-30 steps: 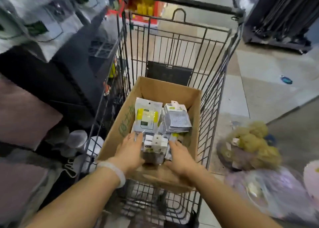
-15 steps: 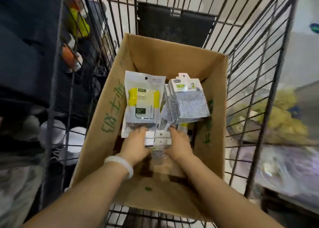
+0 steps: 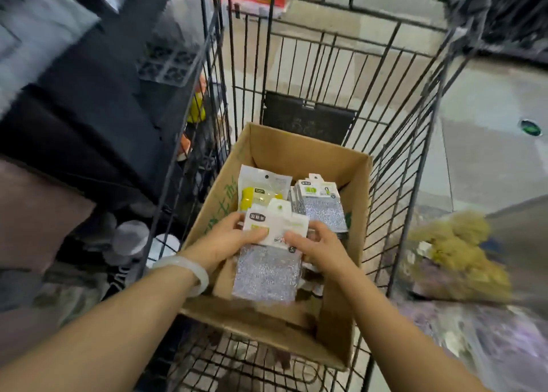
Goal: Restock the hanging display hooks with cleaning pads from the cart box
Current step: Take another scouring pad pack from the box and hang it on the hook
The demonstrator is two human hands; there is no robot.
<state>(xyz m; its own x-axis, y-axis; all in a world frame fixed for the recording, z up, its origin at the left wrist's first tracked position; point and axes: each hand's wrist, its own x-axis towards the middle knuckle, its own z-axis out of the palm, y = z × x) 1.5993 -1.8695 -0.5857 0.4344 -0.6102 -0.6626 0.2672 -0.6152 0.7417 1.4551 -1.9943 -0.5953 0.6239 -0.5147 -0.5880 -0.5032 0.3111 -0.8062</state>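
Pad stack [image 3: 268, 268] between both hands, lower edge blurred.

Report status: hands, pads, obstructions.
Left hand and right hand grip one pad bundle above the box. Hooks out of view. Nothing blocking.

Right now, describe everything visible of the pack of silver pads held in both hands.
The pack of silver pads is a glittery, metallic-looking mesh square topped by a white card header with a hang hole, a dark label and a green patch. It seems several packs stacked. It is tilted, header away from the person, over the near end of the cardboard box. The left hand and right hand pinch the header from either side.
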